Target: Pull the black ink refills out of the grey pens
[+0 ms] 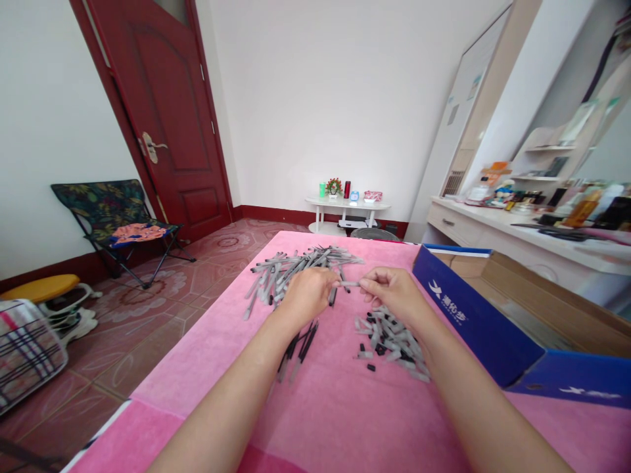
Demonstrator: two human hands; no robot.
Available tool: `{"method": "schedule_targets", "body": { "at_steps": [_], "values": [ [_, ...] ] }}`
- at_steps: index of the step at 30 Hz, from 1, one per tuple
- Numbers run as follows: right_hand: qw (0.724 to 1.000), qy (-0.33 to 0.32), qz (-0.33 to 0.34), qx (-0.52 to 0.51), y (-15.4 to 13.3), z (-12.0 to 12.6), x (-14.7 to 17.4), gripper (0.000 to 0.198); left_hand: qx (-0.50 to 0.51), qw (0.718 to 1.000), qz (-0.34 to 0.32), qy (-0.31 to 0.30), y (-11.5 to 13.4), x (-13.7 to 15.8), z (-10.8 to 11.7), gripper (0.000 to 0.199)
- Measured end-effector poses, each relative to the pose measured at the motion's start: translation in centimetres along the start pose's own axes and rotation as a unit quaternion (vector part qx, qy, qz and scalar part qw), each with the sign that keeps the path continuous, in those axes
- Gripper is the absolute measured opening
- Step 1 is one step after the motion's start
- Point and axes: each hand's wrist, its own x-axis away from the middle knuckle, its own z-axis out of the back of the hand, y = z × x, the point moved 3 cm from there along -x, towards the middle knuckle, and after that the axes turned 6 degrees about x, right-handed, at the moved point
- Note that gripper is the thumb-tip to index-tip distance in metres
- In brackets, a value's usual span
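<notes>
Between my two hands runs a grey translucent pen (351, 284), level above the pink cloth. My left hand (311, 287) pinches its left end, and my right hand (389, 289) grips the other end between thumb and fingers. Whether a cap is on the pen is hidden by the fingers. Beyond my left hand spreads a loose pile of grey pens (276, 276), some with black ends. Several black-and-grey pens (306, 343) lie under my left wrist. Beside my right forearm is a heap of short pen caps (394, 338), grey and black, with a small black piece (371, 368) apart from it.
A blue open shoebox (478, 322) stands at the right on the pink tablecloth (335, 407). Farther off are a white side table (345, 205), a folding chair (113, 210) by the red door (162, 98), and a cluttered dresser (522, 223).
</notes>
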Motion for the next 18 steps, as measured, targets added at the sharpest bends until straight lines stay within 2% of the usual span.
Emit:
{"method": "schedule_targets", "body": {
  "at_steps": [2,4,7,9,12,18],
  "values": [
    [1.0,0.005,0.014,-0.027,-0.2,0.06,0.03,0.02,0.002,1.0,0.006,-0.003,0.04,0.01,0.02,0.023],
    [0.999,0.001,0.002,-0.042,-0.26,0.06,0.09,0.027,0.003,1.0,0.012,-0.003,0.05,0.02,0.06,0.023],
    [0.999,-0.02,-0.029,-0.019,-0.06,-0.09,0.14,0.024,0.002,1.0,0.014,-0.006,0.1,0.04,0.06,0.024],
    [0.999,-0.027,-0.026,-0.007,0.04,-0.18,0.13,0.027,-0.001,1.0,0.01,-0.009,0.13,0.03,0.0,0.024],
    [0.999,-0.018,-0.012,-0.029,-0.06,-0.21,0.15,0.017,-0.005,1.0,0.005,-0.011,0.12,-0.01,-0.11,0.025],
    [0.999,-0.021,-0.035,-0.008,-0.06,-0.26,0.26,0.024,-0.004,1.0,0.002,-0.007,0.08,-0.08,-0.19,0.024]
  ]
}}
